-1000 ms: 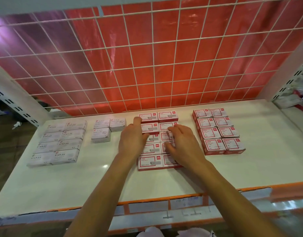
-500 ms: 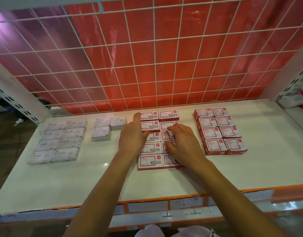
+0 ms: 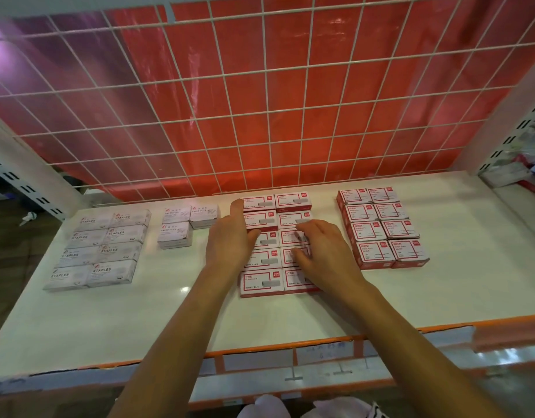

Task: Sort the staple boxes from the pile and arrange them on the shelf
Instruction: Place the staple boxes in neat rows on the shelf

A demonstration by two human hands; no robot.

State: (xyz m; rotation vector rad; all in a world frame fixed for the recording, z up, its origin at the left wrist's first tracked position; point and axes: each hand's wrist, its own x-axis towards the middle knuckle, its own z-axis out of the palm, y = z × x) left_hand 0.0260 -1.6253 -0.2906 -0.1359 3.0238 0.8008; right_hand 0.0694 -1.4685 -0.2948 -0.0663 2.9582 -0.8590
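On the white shelf (image 3: 290,315) lies a middle block of red-and-white staple boxes (image 3: 261,283), two columns wide. My left hand (image 3: 230,242) lies flat against the block's left side, fingers straight and pointing to the back. My right hand (image 3: 323,251) rests on top of the right column, fingers spread and slightly bent over the boxes. Neither hand grips a box. A second red-and-white block (image 3: 380,227) sits to the right. At the far left lies a block of pale boxes marked STAPLES (image 3: 103,248).
Three pale paper-clip boxes (image 3: 185,224) sit between the STAPLES block and the middle block. A white wire grid (image 3: 260,101) with red sheeting closes the shelf's back. An orange strip (image 3: 290,348) runs along the front edge. White uprights stand at both sides.
Both hands stay on the middle block in nearly the same place. Only the camera view has shifted slightly.
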